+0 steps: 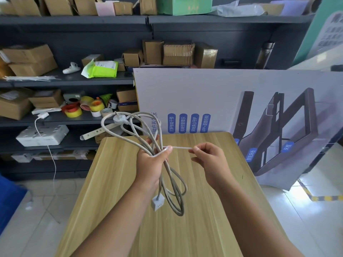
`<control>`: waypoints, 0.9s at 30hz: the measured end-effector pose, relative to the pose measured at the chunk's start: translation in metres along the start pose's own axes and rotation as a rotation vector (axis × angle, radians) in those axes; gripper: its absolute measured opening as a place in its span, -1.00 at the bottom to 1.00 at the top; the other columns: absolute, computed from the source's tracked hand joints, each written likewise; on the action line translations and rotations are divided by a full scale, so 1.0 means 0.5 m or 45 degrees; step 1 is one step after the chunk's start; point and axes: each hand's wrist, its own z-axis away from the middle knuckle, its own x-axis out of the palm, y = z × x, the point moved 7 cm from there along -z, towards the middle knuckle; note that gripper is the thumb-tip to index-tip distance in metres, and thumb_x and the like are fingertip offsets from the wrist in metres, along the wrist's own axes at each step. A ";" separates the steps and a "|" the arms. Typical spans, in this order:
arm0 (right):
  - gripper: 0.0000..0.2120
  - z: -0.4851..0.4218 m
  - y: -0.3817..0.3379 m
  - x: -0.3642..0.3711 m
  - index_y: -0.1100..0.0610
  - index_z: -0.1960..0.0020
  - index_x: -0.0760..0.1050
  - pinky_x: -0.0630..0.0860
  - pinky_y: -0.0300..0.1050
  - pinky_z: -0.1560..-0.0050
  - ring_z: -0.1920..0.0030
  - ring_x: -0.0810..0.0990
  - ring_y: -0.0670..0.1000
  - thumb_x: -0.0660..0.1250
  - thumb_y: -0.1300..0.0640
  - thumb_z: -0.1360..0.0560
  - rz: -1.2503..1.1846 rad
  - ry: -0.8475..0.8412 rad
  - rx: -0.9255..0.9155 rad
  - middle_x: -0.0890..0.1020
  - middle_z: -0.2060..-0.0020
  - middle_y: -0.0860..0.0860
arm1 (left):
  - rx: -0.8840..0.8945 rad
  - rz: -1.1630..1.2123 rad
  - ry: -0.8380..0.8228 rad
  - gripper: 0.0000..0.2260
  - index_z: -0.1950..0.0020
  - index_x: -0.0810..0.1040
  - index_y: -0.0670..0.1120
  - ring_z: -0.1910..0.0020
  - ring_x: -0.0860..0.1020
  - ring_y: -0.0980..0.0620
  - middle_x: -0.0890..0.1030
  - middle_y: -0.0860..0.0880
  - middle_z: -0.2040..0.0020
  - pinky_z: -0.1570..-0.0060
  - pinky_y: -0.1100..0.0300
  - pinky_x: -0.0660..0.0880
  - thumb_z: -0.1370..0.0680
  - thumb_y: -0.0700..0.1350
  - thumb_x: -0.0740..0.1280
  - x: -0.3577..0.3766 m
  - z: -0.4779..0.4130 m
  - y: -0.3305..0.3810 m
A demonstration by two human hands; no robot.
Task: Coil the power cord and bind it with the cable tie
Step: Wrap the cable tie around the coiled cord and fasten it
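A grey-white power cord is gathered into long loops above the wooden table. My left hand is shut around the middle of the bundle. The round plug sticks out at the top of the loops, and a white cube socket hangs below my wrist. A thin white cable tie runs level from my left thumb to my right hand, which pinches its free end between thumb and forefinger. The tie seems wrapped around the bundle at my left hand.
Dark metal shelves behind the table hold cardboard boxes, tape rolls and a bunch of spare white cable ties. A large printed board leans behind the table on the right. A thin white cable dangles from the shelf to the tiled floor.
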 end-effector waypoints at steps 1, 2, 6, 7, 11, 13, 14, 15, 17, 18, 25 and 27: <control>-0.91 -0.002 0.002 -0.007 0.24 0.14 0.55 0.62 -0.10 0.04 0.03 0.66 0.10 0.33 0.30 -0.55 -0.012 -0.001 0.008 0.66 0.14 0.18 | 0.005 0.002 0.007 -0.65 -0.12 0.58 0.01 0.34 0.54 0.04 0.56 -0.03 0.28 0.27 0.17 0.52 -0.40 -0.25 0.51 0.000 0.001 0.000; -0.91 -0.004 0.005 -0.013 0.25 0.13 0.56 0.62 -0.10 0.03 0.02 0.67 0.11 0.33 0.30 -0.55 -0.026 0.002 0.018 0.65 0.14 0.17 | 0.008 -0.001 0.008 -0.65 -0.12 0.58 0.00 0.33 0.54 0.04 0.56 -0.02 0.28 0.27 0.18 0.52 -0.40 -0.24 0.51 0.001 0.003 0.000; -0.90 -0.018 0.014 -0.046 0.27 0.12 0.54 0.61 -0.10 0.04 0.00 0.67 0.12 0.30 0.32 -0.56 -0.158 0.052 0.059 0.64 0.09 0.22 | 0.028 -0.046 -0.022 -0.70 -0.08 0.59 -0.03 0.37 0.54 0.06 0.56 0.04 0.36 0.24 0.15 0.52 -0.40 -0.23 0.52 0.008 0.010 0.001; -0.88 -0.023 0.015 -0.055 0.26 0.13 0.53 0.60 -0.10 0.05 0.01 0.67 0.11 0.29 0.32 -0.57 -0.196 0.069 0.061 0.63 0.10 0.22 | 0.027 -0.049 -0.023 -0.72 -0.05 0.60 -0.02 0.39 0.53 0.06 0.55 0.05 0.38 0.24 0.15 0.53 -0.40 -0.23 0.52 0.008 0.009 0.001; -0.86 -0.039 0.010 -0.098 0.26 0.15 0.51 0.61 -0.11 0.05 0.07 0.68 0.07 0.27 0.32 -0.58 -0.242 0.137 0.041 0.64 0.15 0.20 | 0.013 -0.022 -0.028 -0.72 -0.03 0.59 0.03 0.40 0.51 0.06 0.53 0.01 0.34 0.28 0.17 0.53 -0.42 -0.27 0.50 0.006 0.004 0.005; -0.86 -0.048 0.005 -0.119 0.26 0.15 0.51 0.60 -0.10 0.02 0.11 0.67 0.06 0.26 0.32 -0.59 -0.266 0.173 0.036 0.64 0.18 0.17 | 0.026 -0.037 -0.048 -0.71 -0.06 0.59 -0.01 0.41 0.50 0.05 0.53 -0.02 0.32 0.34 0.21 0.51 -0.42 -0.28 0.49 0.009 0.005 0.007; -0.86 -0.053 0.004 -0.128 0.26 0.15 0.51 0.60 -0.09 0.00 0.13 0.67 0.06 0.26 0.32 -0.59 -0.287 0.192 0.034 0.64 0.20 0.16 | 0.031 -0.050 -0.056 -0.70 -0.09 0.58 -0.04 0.43 0.50 0.06 0.53 -0.03 0.32 0.37 0.24 0.49 -0.42 -0.28 0.49 0.010 0.005 0.008; -0.85 -0.058 0.003 -0.136 0.26 0.14 0.51 0.61 -0.09 0.00 0.14 0.66 0.05 0.25 0.32 -0.59 -0.308 0.210 0.033 0.64 0.21 0.15 | 0.034 -0.061 -0.065 -0.69 -0.11 0.58 -0.06 0.44 0.49 0.07 0.53 -0.03 0.34 0.39 0.26 0.48 -0.42 -0.28 0.49 0.012 0.005 0.009; -0.85 -0.067 0.005 -0.149 0.27 0.13 0.50 0.63 -0.13 0.00 0.14 0.66 0.05 0.24 0.31 -0.60 -0.349 0.238 0.046 0.63 0.21 0.15 | 0.032 -0.070 -0.089 -0.70 -0.12 0.58 -0.09 0.46 0.48 0.08 0.54 -0.04 0.34 0.40 0.26 0.47 -0.43 -0.29 0.47 0.017 0.004 0.010; -0.86 -0.071 0.008 -0.155 0.27 0.13 0.50 0.64 -0.16 0.02 0.12 0.66 0.06 0.24 0.31 -0.60 -0.381 0.250 0.062 0.63 0.19 0.17 | 0.029 -0.066 -0.101 -0.71 -0.11 0.58 -0.10 0.46 0.47 0.07 0.55 -0.07 0.32 0.40 0.25 0.47 -0.43 -0.30 0.47 0.020 0.004 0.011; -0.82 -0.091 0.016 -0.204 0.29 0.18 0.49 0.63 -0.25 0.16 0.14 0.68 0.07 0.24 0.33 -0.60 -0.526 0.459 0.079 0.61 0.23 0.20 | 0.061 -0.126 -0.153 -0.77 -0.09 0.57 -0.09 0.42 0.44 0.05 0.64 -0.03 0.27 0.33 0.20 0.47 -0.46 -0.27 0.43 0.024 -0.001 0.031; -0.80 -0.088 0.013 -0.211 0.29 0.19 0.49 0.63 -0.26 0.16 0.13 0.70 0.05 0.23 0.33 -0.61 -0.529 0.489 0.063 0.61 0.25 0.18 | 0.076 -0.147 -0.173 -0.77 -0.09 0.58 -0.09 0.43 0.44 0.06 0.66 0.01 0.29 0.33 0.22 0.47 -0.46 -0.26 0.43 0.028 0.001 0.035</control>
